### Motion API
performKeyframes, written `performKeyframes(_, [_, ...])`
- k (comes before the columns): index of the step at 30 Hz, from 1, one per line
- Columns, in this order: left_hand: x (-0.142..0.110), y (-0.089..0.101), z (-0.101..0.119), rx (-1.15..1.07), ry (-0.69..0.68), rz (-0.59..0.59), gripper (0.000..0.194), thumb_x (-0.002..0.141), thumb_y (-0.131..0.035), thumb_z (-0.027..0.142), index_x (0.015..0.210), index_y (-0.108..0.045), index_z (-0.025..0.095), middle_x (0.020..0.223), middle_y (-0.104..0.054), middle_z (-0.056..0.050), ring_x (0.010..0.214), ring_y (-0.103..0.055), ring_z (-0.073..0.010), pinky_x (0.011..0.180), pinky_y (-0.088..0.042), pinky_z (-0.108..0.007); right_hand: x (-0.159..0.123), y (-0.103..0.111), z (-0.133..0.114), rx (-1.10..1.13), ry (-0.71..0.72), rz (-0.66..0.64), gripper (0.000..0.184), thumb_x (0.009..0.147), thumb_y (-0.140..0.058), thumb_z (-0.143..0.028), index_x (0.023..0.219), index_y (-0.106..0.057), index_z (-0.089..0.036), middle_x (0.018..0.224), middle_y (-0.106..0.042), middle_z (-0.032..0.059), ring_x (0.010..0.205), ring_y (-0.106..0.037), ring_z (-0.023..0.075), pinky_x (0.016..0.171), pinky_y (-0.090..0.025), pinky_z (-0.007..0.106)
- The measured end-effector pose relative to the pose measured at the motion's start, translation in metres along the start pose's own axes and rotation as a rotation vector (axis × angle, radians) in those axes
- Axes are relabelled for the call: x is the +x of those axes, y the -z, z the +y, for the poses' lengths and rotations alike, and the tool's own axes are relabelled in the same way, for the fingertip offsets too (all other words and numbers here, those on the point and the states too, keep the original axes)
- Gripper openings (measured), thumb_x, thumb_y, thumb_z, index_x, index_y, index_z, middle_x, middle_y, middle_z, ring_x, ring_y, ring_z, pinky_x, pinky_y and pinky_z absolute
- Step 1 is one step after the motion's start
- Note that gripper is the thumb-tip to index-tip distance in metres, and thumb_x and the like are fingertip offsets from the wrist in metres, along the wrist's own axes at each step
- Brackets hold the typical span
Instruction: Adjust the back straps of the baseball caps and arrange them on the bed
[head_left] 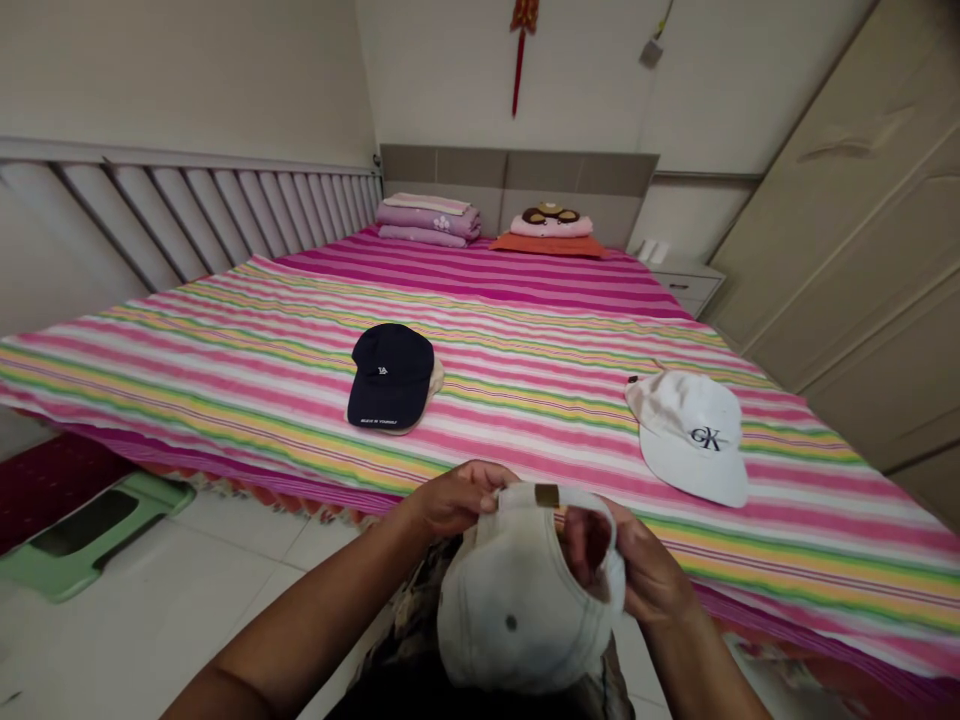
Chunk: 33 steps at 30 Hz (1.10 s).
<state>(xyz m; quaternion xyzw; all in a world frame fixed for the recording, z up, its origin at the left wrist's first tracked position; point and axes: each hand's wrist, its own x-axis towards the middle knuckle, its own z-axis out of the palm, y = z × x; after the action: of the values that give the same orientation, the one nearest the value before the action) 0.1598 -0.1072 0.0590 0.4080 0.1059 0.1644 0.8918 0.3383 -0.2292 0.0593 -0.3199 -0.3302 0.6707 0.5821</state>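
Observation:
A white cap [517, 600] hangs between my two hands in front of the bed, its crown toward me and its back opening facing the bed. My left hand [454, 498] pinches the back strap near its brass buckle [546, 494]. My right hand [645, 570] grips the cap's right rim, with fingers showing through the back opening. On the striped bedspread [525, 340] lie a navy cap [391, 377], stacked over a beige cap, and a white cap with a dark logo [694, 432] to the right.
Folded purple bedding [427, 220] and an orange pillow with a plush toy [551, 228] sit by the headboard. A green plastic stool [82, 535] stands on the tiled floor at left. A wardrobe [862, 230] lines the right side, and a nightstand [686, 280] is beside the bed.

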Motion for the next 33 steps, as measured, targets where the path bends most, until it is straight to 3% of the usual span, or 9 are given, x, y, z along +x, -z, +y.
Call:
performKeyframes(4, [-0.001,-0.02,0.013,0.11,0.044,-0.018,0.037,0.047,-0.082,0.034,0.072,-0.069,0.009,0.062,-0.064,-0.004,0.051,-0.053,-0.0082,0.05,-0.037,-0.018,-0.004,-0.01,-0.011,-0.02,0.01,-0.025,0.022,0.065,-0.074,-0.033,0.07,-0.06,-0.016,0.051,-0.057,-0.0006,0.044,-0.05,0.0103,0.045,-0.035,0.02])
performKeyframes(8, [-0.001,-0.033,0.021,0.197,0.146,-0.053,0.032,0.054,-0.08,0.034,0.073,-0.07,0.01,0.061,-0.064,-0.003,0.049,-0.052,-0.0066,0.049,-0.036,-0.017,-0.012,-0.015,-0.022,-0.125,-0.018,-0.096,0.032,0.069,-0.069,-0.044,0.08,-0.063,-0.014,0.049,-0.051,-0.0018,0.045,-0.048,0.0109,0.047,-0.034,0.022])
performKeyframes(11, [-0.003,-0.038,0.022,0.219,0.174,-0.064,0.029,0.055,-0.079,0.032,0.074,-0.071,0.011,0.062,-0.064,-0.003,0.049,-0.052,-0.0067,0.049,-0.038,-0.017,-0.016,-0.015,-0.024,-0.251,-0.026,-0.111,0.035,0.069,-0.068,-0.047,0.076,-0.064,-0.012,0.045,-0.045,-0.0041,0.042,-0.041,0.0088,0.045,-0.031,0.022])
performKeyframes(17, [-0.003,-0.038,0.014,0.211,0.15,0.006,0.027,0.052,-0.079,0.032,0.065,-0.071,0.01,0.058,-0.065,-0.005,0.047,-0.053,-0.0084,0.047,-0.039,-0.018,-0.014,-0.019,-0.02,-0.297,-0.01,-0.024,0.031,0.07,-0.069,-0.042,0.067,-0.062,-0.012,0.042,-0.042,-0.0053,0.04,-0.039,0.0076,0.043,-0.024,0.021])
performKeyframes(22, [-0.002,-0.032,0.008,0.165,0.165,-0.003,0.026,0.05,-0.079,0.029,0.064,-0.071,0.009,0.06,-0.067,-0.006,0.049,-0.055,-0.0104,0.048,-0.04,-0.02,-0.012,-0.023,-0.017,-0.288,-0.006,0.0,0.032,0.068,-0.07,-0.043,0.064,-0.061,-0.013,0.041,-0.042,-0.0052,0.038,-0.038,0.007,0.042,-0.023,0.021])
performKeyframes(33, [0.0,-0.032,0.001,0.112,0.17,0.066,0.018,0.047,-0.076,0.022,0.058,-0.07,0.008,0.05,-0.063,-0.006,0.039,-0.05,-0.0092,0.041,-0.036,-0.02,-0.008,-0.02,-0.013,-0.319,0.003,0.036,0.032,0.068,-0.069,-0.043,0.063,-0.06,-0.013,0.041,-0.045,-0.0044,0.039,-0.038,0.0068,0.043,-0.023,0.021])
